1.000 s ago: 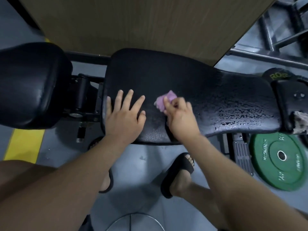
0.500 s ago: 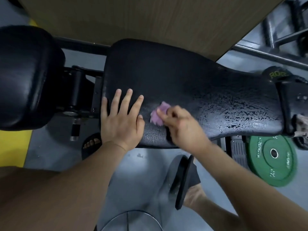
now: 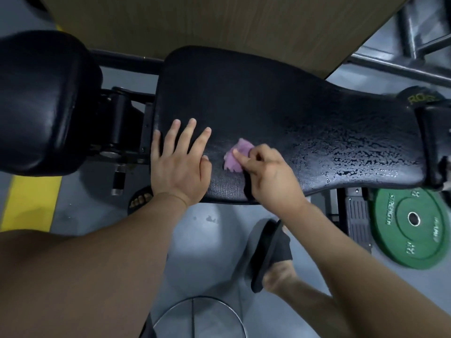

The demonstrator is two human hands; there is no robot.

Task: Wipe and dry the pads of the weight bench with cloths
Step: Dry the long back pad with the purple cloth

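The long black back pad (image 3: 268,106) of the weight bench lies across the view, its right half beaded with water drops. A second black pad (image 3: 41,103) sits at the left, joined by a metal hinge. My left hand (image 3: 178,164) rests flat on the near left corner of the long pad, fingers spread. My right hand (image 3: 266,172) holds a small purple cloth (image 3: 234,159) against the pad just right of the left hand, fingers curled over it.
A green weight plate (image 3: 412,223) lies on the grey floor at the right, beside a black foot pedal (image 3: 358,220). A wooden panel (image 3: 219,25) stands behind the bench. My sandalled feet (image 3: 271,254) stand below the pad; the right heel is lifted. A yellow floor stripe (image 3: 29,201) runs at the left.
My right hand has dragged the purple cloth a little toward the near left of the pad. My right foot has tipped up onto its toes. The left hand stays flat.
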